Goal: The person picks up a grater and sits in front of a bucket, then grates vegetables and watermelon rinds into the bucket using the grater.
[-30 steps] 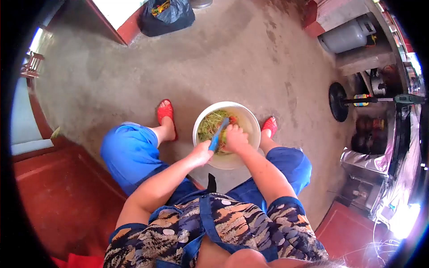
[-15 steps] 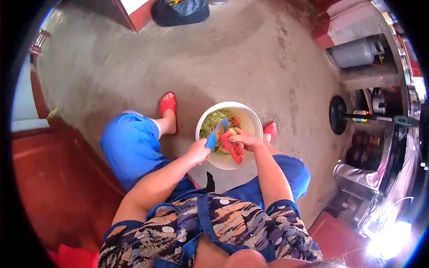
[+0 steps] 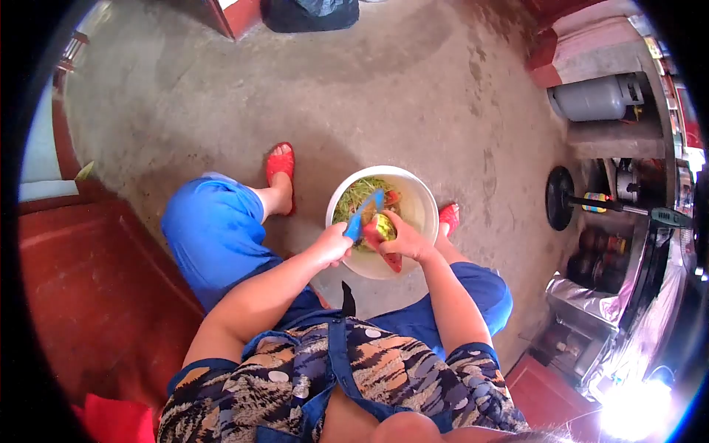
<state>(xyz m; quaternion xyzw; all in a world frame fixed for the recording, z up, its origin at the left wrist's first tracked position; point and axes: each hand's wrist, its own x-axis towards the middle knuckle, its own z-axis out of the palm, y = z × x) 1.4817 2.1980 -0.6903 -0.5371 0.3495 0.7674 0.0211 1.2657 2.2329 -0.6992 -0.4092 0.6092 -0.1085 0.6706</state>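
A white bucket point(image 3: 425, 210) stands on the floor between my knees, with shredded greens point(image 3: 357, 198) and bits of red inside. My left hand point(image 3: 332, 245) is closed round the handle of a blue knife point(image 3: 354, 227), whose blade points up over the bucket. Over the bucket's right side, my right hand point(image 3: 405, 239) grips a piece of watermelon point(image 3: 391, 260) with red flesh and green rind. The blade is close beside the watermelon; whether they touch I cannot tell.
A black bag point(image 3: 310, 15) lies on the floor at the top. To the right are a grey gas cylinder point(image 3: 597, 97), a black round-based stand point(image 3: 559, 198) and shelves with pots. Red furniture point(image 3: 111, 295) fills the lower left.
The watermelon piece, mostly hidden under my right hand a second ago, came into view and has turned so more rind shows. The whole view has shifted slightly.
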